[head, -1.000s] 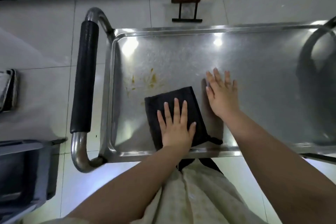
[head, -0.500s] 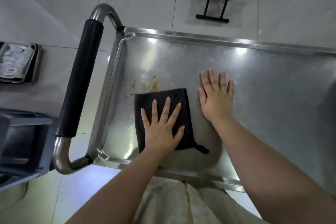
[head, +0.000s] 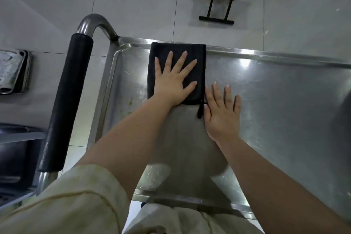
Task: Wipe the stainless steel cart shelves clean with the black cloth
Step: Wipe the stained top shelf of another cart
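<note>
The left hand (head: pixel 173 80) lies flat with fingers spread on the black cloth (head: pixel 198 74), which sits at the far rim of the cart shelf (head: pixel 284 91). The right hand (head: pixel 222 112) rests flat on the bare steel just beside the cloth, holding nothing.

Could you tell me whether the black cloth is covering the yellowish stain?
No, the stain shows on the shelf left of the cloth.
</note>
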Demonstrator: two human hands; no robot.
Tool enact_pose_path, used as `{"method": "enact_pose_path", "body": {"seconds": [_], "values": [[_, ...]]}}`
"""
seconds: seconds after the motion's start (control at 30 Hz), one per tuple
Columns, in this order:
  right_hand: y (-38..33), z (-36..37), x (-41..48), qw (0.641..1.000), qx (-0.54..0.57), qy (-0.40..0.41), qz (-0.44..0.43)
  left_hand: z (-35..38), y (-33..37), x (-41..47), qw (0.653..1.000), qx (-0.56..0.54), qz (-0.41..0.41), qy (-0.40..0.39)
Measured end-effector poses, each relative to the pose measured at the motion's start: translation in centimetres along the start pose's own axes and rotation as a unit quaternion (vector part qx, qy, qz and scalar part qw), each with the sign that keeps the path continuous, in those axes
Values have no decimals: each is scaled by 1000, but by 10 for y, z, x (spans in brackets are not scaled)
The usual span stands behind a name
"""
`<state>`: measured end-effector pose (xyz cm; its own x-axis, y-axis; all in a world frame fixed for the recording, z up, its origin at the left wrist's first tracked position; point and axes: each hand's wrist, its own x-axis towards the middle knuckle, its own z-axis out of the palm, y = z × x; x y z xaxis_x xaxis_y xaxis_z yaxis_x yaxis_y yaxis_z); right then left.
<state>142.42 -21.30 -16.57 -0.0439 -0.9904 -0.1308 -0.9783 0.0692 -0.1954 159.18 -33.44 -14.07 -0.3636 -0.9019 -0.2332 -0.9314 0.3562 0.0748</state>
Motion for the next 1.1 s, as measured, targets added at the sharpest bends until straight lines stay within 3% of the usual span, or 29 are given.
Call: {"method": "enact_pose_path", "body": {"seconds": [0.27, 0.43, 0.63, 0.77, 0.93, 1.1], "values": [[-2, 1, 2, 1000, 4, -10, 6, -4, -100, -24, 995, -3, -95, -10], [-2, 2, 2, 1000, -4, -12, 6, -2, -81, -25, 997, 12, -77, -11], [-1, 2, 3, 1000, -14, -6, 12, 7, -4, -35, 1000, 14, 21, -9], [0, -1, 2, 1000, -7, -13, 11, 11, -22, -50, 999, 9, 32, 6], [-1, -3, 4, 1000, 7, -22, 12, 10, -106, -79, 997, 16, -69, -2], [-4, -5, 3, 1000, -1, -24, 13, 13, -85, -95, 997, 33, -66, -9]]}}
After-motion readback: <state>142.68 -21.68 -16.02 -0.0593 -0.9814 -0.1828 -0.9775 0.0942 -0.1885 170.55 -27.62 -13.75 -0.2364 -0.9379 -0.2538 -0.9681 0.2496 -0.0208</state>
